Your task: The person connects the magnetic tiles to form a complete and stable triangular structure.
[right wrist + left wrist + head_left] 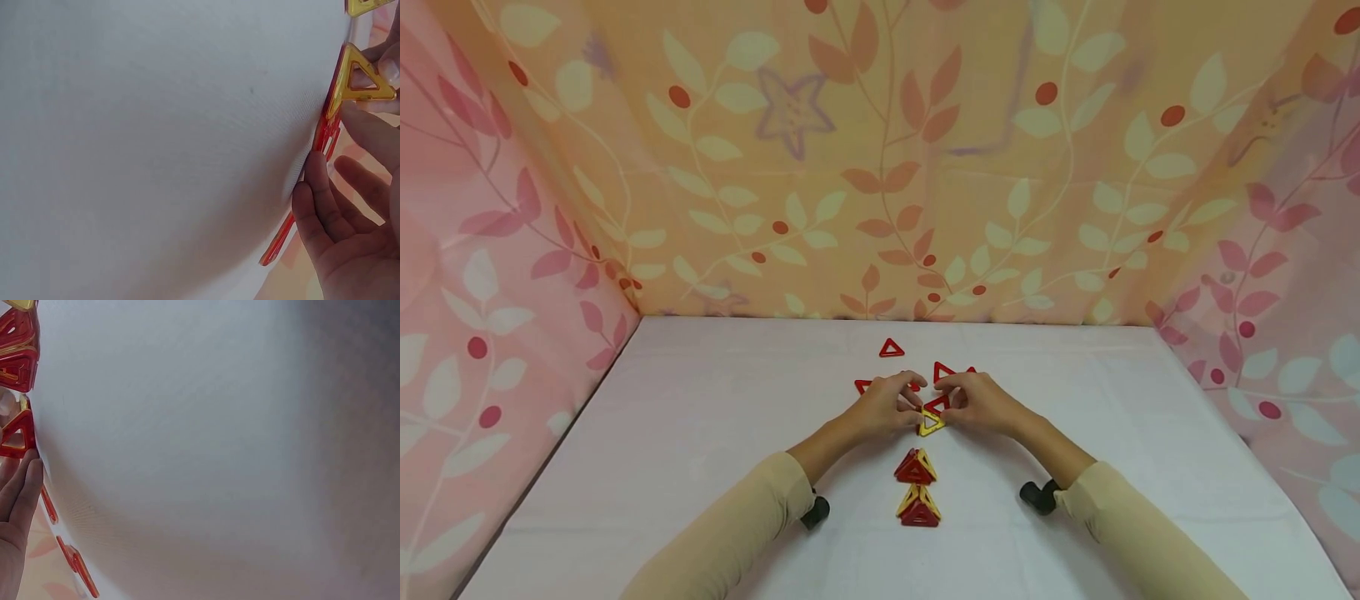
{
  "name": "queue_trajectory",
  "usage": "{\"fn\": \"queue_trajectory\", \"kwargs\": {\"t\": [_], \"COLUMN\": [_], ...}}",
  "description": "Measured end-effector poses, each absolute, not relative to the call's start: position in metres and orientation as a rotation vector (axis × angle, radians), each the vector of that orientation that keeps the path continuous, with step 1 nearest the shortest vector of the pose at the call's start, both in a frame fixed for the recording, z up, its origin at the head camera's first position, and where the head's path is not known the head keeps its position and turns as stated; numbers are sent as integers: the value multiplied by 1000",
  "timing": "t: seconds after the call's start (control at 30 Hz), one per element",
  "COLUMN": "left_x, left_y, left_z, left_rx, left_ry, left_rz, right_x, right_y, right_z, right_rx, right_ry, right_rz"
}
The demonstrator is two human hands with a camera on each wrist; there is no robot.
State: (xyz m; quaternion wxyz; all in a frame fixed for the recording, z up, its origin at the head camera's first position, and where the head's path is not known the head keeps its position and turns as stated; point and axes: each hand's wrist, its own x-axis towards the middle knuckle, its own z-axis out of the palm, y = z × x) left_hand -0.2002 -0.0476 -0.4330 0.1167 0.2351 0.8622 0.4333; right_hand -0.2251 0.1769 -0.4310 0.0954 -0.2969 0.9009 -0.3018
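Note:
My left hand (887,406) and right hand (979,404) meet over the middle of the table, fingers bent around a small group of magnetic triangle tiles. A yellow triangle tile (370,95) stands up in that group, with left fingers behind it and the right thumb at its lower edge. Beside it is a red triangle tile (937,406) near the right fingertips. The left fingers touch a red triangle tile (27,431) of the same group. Nearer the body stand two small red and yellow pyramids, one (916,477) just beyond the other (919,515).
A loose red triangle tile (891,355) lies farthest back. More red tiles lie partly hidden behind the hands, one (862,385) at left and one (938,373) at right. The white table (700,417) ends at a patterned curtain (880,167), with pink cloth on both sides.

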Motion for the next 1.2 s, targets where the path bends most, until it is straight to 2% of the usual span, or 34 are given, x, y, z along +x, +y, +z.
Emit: {"fn": "queue_trajectory", "kwargs": {"t": [0.37, 0.9, 1.2], "left_x": [-199, -199, -198], "left_y": [-48, -45, -45], "left_z": [-433, -434, -434], "left_rx": [685, 628, 591], "left_ry": [2519, 2521, 2506], "left_rz": [1278, 1300, 1367], "right_x": [-220, -216, -216], "right_y": [174, 174, 175], "right_z": [-432, -431, -431], "right_rx": [-865, -1014, -985], "right_ry": [2691, 2715, 2649], "right_rz": [-900, -940, -964]}}
